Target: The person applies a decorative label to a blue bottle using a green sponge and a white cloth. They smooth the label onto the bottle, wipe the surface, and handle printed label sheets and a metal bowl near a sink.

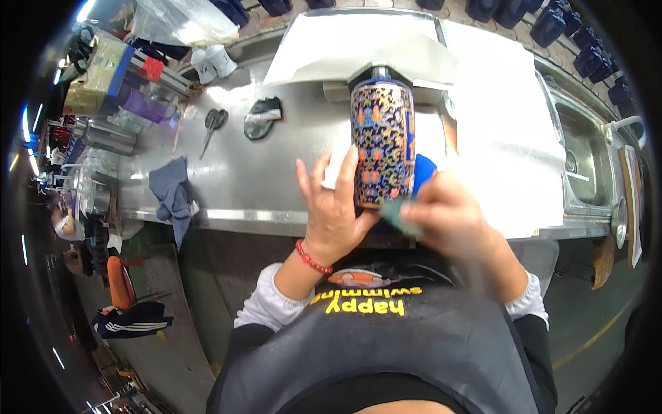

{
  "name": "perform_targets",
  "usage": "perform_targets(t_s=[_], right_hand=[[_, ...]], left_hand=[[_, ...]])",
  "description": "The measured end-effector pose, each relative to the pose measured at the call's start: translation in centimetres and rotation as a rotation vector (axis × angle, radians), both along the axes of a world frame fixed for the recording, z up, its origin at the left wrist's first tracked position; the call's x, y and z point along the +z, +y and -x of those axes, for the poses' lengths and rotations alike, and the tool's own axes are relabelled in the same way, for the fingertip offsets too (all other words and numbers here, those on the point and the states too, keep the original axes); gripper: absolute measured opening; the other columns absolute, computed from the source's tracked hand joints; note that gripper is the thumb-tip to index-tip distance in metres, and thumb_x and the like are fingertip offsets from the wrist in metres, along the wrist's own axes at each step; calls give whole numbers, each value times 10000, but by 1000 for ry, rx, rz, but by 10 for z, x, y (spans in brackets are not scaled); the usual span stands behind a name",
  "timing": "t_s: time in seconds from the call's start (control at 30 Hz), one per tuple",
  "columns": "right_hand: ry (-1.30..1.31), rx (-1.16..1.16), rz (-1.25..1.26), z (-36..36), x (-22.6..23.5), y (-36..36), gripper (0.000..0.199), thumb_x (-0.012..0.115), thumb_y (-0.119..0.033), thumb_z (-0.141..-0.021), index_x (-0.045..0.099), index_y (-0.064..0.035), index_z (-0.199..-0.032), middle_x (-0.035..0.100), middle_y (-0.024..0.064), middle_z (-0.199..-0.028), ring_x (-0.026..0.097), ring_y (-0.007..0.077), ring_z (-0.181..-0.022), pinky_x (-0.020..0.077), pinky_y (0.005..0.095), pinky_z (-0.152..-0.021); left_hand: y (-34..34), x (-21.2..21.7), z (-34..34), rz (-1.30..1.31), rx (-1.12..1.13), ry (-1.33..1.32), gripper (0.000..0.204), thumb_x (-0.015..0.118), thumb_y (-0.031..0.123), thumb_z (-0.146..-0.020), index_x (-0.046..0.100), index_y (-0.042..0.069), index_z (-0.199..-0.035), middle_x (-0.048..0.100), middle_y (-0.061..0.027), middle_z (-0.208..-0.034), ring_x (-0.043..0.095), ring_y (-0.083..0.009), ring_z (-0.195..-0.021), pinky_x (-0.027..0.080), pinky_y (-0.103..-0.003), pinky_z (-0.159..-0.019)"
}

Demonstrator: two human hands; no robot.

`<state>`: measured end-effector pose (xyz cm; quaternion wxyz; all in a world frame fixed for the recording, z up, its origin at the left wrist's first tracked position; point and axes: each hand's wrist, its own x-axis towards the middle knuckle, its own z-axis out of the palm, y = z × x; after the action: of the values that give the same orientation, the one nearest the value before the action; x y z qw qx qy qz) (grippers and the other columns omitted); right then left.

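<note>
A dark blue cylindrical bottle (pixel 383 145) lies on its side in front of me, its narrow neck pointing away. A dense floral pattern in orange, gold and light blue covers it. My left hand (pixel 334 203) rests against its left side and near end, fingers spread, a red bead bracelet on the wrist. Something white (pixel 332 174) shows between those fingers. My right hand (pixel 452 214), smeared by motion, grips a green flat piece (pixel 400 217) at the bottle's near right edge. Beside that hand, a blue shape (pixel 423 171) is partly hidden.
White sheets (pixel 507 138) cover the right of the metal bench (pixel 234 162). A grey cloth (pixel 172 193) hangs over its front edge. Left of the bottle lie a dark round pad (pixel 263 119) and a dark handled tool (pixel 215 122). A sink (pixel 583 145) stands far right; dark blue vessels line the back.
</note>
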<state>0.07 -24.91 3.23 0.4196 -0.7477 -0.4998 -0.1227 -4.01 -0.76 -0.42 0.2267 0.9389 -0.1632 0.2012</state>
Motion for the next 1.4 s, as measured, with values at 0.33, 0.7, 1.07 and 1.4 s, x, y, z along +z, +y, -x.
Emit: perform_targets(t_s=[0.33,0.7,1.07,1.4], right_hand=[[-163,23,-62,-31,26,20,256,768,-43,-718,725,-89,-966,602,68,-861,589,245,-793,488,357,-726],[483,16,-11,-51,26,12,171,776,-104,-848,730,-44,-1002,695,69,-942,673,189,-838,516,330,-756],[604,-259,-315,-19,-18,-9,242,777,33,-802,730,-24,-1032,607,66,-915,586,151,-817,467,272,-708],[362,-233,-185,10,-10,-15,451,757,83,-649,739,-71,-1073,594,83,-936,594,263,-859,497,372,-736]], left_hand=[[4,-6,2,36,-21,42,1032,675,631,-867,320,-89,-1517,470,-242,-1463,369,-410,-1389,108,-667,-1169],[6,-5,-4,55,-54,34,1062,674,675,-838,336,-77,-1507,515,-229,-1411,380,-417,-1385,112,-701,-1149],[11,-22,-15,169,-136,49,1151,644,764,-801,298,-63,-1523,495,-229,-1438,388,-437,-1366,158,-669,-1153],[11,-17,-13,120,-99,39,1103,651,724,-826,318,-64,-1523,475,-232,-1459,396,-414,-1360,168,-657,-1154]])
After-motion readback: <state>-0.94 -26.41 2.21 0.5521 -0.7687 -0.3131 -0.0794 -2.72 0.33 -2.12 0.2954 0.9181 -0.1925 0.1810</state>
